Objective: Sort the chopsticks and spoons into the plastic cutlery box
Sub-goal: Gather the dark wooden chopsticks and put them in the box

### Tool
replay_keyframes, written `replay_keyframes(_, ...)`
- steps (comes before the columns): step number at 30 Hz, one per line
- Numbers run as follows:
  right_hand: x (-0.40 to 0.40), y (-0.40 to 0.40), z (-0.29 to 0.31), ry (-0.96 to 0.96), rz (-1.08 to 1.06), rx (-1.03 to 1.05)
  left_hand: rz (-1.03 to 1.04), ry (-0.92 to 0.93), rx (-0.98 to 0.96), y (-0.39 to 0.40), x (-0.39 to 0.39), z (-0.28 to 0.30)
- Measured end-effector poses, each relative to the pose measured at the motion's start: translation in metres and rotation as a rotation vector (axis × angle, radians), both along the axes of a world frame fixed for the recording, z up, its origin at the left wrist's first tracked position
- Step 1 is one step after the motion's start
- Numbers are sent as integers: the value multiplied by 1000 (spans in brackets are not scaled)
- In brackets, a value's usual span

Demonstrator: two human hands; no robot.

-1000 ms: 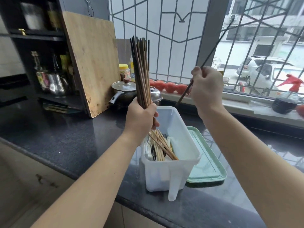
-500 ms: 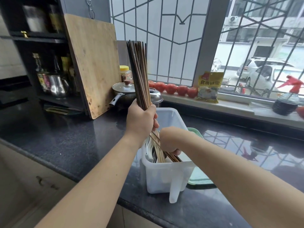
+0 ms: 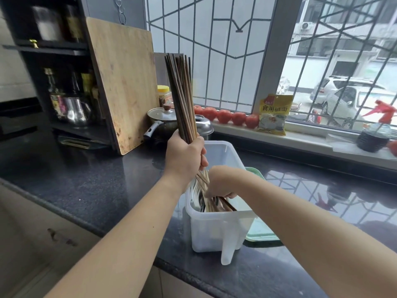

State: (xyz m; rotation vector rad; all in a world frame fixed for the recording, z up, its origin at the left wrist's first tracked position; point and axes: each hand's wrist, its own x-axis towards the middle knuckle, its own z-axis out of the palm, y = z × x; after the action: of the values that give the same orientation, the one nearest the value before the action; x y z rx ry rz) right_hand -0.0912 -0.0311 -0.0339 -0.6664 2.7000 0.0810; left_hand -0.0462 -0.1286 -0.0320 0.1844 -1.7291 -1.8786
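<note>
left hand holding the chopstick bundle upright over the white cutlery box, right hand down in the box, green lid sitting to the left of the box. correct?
One error: the green lid lies to the right of the white cutlery box, partly behind it, not to the left. The head view shows this. The rest holds: the left hand grips the chopstick bundle upright over the box, and the right hand is down in the box.

I am looking at a home kitchen. Indicators: a dark stone countertop [image 3: 86,179]; a wooden cutting board [image 3: 124,82] leaning upright against a shelf of bottles [image 3: 55,100]; a lidded pot [image 3: 162,123]; tomatoes [image 3: 224,116] lined along the sill of a barred window [image 3: 225,61] facing parked cars.
</note>
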Motion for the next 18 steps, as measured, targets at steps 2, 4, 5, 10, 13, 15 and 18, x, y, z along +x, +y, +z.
replay_keyframes(2,1,1,0,53,23,12,-3,2,4,0,-1,0)
replay_keyframes(4,2,-1,-1,101,25,48,-3,0,1,0,-1,0)
replay_keyframes(5,0,-1,-1,120,4,40,-4,0,0,0,-1,0)
replay_keyframes(10,-22,17,21,440,-194,-719,-21,1,-3,0,0,1)
replay_keyframes(13,-13,27,36,313,-229,-1269,-54,-18,-50,0,0,2)
replay_keyframes(15,-5,27,38,192,-181,-1377,-114,-19,-125,1,2,3)
replay_keyframes(18,-2,26,41,131,-137,-1437,-182,-21,-235,2,3,4)
